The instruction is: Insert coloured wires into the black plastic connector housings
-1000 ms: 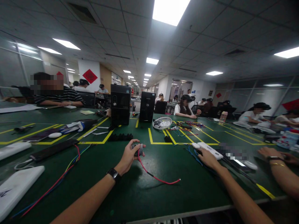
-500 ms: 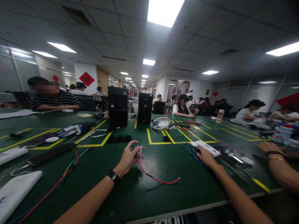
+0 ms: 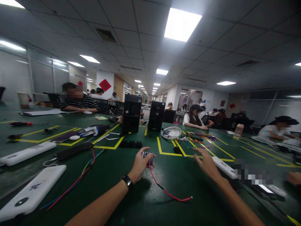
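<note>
**A:** Where is the part [image 3: 150,156], and how do you grip it?

**B:** In your left hand [image 3: 139,165], raised above the table [image 3: 178,177] in front of you. Thumb and fingers are closed around its body, presumably to keep it steady.

**A:** Why does the red wire [image 3: 161,186] trail away?

**B:** Your grip takes the part alone. The wire emerges beside your thumb and curves down to the right, its tip free. Whether that tip touches the table cannot be told.

**A:** And your right hand [image 3: 208,163]?

**B:** It reaches forward with fingers extended and apart, grasping nothing that shows; contact with the table cannot be judged. It lies just left of the white bank [image 3: 225,167], near the small block [image 3: 177,150].

**A:** Why are the other things set farther off?

**B:** Yellow tape [image 3: 159,146] appears to mark out stations. The basket [image 3: 171,132] lies at one of these lines, with loose leads [image 3: 199,136] beside it; two upright towers [image 3: 132,113] stand beyond, seemingly set back to leave your hands room.
</note>
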### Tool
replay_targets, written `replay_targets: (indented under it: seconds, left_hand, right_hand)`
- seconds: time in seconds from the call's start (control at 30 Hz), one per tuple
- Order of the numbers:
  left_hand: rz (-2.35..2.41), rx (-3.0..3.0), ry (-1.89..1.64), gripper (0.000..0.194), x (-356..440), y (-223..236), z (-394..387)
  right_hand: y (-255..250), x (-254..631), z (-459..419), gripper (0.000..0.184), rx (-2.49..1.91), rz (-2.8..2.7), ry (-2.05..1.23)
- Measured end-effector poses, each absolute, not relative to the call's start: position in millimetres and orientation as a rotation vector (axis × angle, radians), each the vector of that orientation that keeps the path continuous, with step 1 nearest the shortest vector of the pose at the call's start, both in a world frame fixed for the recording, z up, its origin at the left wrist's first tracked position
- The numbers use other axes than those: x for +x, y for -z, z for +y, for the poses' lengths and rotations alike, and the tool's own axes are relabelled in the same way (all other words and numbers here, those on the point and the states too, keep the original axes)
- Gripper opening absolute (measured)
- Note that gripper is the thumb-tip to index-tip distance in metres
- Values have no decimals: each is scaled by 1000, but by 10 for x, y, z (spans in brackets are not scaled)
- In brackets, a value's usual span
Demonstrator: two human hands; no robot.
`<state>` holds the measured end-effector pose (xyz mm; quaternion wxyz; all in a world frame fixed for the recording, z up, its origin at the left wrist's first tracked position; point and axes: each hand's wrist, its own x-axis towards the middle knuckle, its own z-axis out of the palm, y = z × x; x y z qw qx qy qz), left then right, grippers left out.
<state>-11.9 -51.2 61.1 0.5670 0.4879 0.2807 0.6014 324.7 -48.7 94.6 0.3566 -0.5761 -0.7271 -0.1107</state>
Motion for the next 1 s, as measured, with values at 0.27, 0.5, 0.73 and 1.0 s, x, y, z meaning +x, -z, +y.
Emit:
replay_targets:
  seconds: [0.27, 0.5, 0.73, 1.0]
  left_hand:
    - [663, 1090, -1441, 49, -215, -615, -470]
    - [630, 1017, -1442, 45, -209, -588, -437]
    - [744, 1130, -1566, 41, -124, -525, -440]
    - [866, 1366, -1666, 35, -110, -578, -509]
  right_hand:
    - [-1013, 1226, -480, 26, -978, -1949, -554]
    - [-719, 1044, -354, 31, -834, -1665, -912]
    - [-710, 996, -455, 26, -812, -1663, -825]
    - [-581, 945, -430, 28, -893, -1581, -815]
